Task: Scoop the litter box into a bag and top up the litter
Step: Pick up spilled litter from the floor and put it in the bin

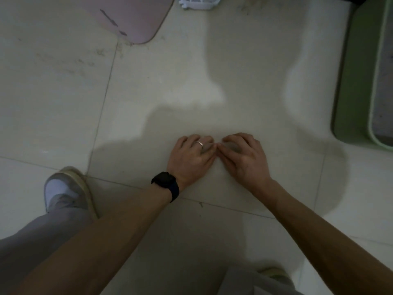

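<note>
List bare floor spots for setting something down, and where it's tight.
Widest bare tile: between the pink rounded plastic panel and the green plastic litter box, beyond the left hand and right hand. Also left, between panel and grey shoe. Crowded: where the hands meet; top edge by white slatted basket.

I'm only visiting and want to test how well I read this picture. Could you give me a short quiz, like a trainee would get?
1. True or false: the left hand rests inside the green litter box.
2. Which wrist wears the black watch? A) left B) right C) both
3. Fill in: the right hand and the left hand meet at their ____.

Key: 1 false, both hands are low over the floor tiles, apart from the box. 2 A. 3 fingertips.
</note>
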`<state>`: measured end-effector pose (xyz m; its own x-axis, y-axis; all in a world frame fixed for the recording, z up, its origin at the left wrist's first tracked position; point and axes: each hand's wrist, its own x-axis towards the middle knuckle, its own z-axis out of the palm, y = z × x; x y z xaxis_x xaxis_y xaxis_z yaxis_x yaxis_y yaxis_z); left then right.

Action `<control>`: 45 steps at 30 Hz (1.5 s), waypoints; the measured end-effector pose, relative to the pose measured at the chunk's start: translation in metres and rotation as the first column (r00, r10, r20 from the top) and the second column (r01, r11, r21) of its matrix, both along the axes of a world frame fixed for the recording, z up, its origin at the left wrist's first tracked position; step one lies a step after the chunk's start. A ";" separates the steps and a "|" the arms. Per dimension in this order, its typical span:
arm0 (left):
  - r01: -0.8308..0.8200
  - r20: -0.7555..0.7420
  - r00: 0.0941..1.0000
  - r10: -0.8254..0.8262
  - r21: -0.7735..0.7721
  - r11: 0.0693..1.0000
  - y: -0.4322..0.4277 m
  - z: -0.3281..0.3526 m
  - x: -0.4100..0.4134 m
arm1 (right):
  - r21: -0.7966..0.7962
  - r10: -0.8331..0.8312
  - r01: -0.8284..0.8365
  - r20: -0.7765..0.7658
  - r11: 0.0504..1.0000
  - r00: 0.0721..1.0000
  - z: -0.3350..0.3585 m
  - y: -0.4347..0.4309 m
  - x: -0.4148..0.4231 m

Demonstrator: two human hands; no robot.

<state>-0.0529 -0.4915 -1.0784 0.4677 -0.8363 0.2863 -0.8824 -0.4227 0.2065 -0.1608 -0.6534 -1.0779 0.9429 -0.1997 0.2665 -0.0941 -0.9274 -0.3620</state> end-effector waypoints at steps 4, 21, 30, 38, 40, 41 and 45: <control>-0.168 -0.217 0.962 0.166 0.013 0.986 -0.009 0.002 -0.003 | 0.094 -0.016 0.011 0.056 0.995 0.998 -0.003 0.003 0.014; -0.005 -0.123 0.992 0.030 0.204 0.979 -0.029 0.038 0.051 | 0.117 -0.264 0.282 -0.148 0.952 0.953 0.042 -0.023 0.012; -0.115 -0.277 0.959 0.059 -0.191 0.975 -0.074 0.228 0.184 | 0.388 -0.188 0.181 -0.019 0.904 0.982 0.209 -0.039 0.159; -0.354 -0.056 0.935 0.349 -0.119 0.928 -0.034 0.305 0.303 | 0.129 -0.053 0.038 0.112 0.991 0.992 0.293 -0.019 0.316; -0.390 -0.008 0.921 0.390 -0.021 0.920 -0.021 0.305 0.323 | 0.042 -0.023 0.020 0.071 0.999 0.997 0.299 -0.009 0.340; -0.400 0.024 0.916 0.400 0.018 0.916 -0.015 0.302 0.332 | 0.008 -0.025 0.024 0.053 1.000 0.998 0.301 -0.004 0.350; -0.404 -0.021 0.909 0.415 0.194 0.894 -0.002 0.293 0.359 | -0.146 -0.081 0.054 -0.185 0.988 0.979 0.304 -0.002 0.374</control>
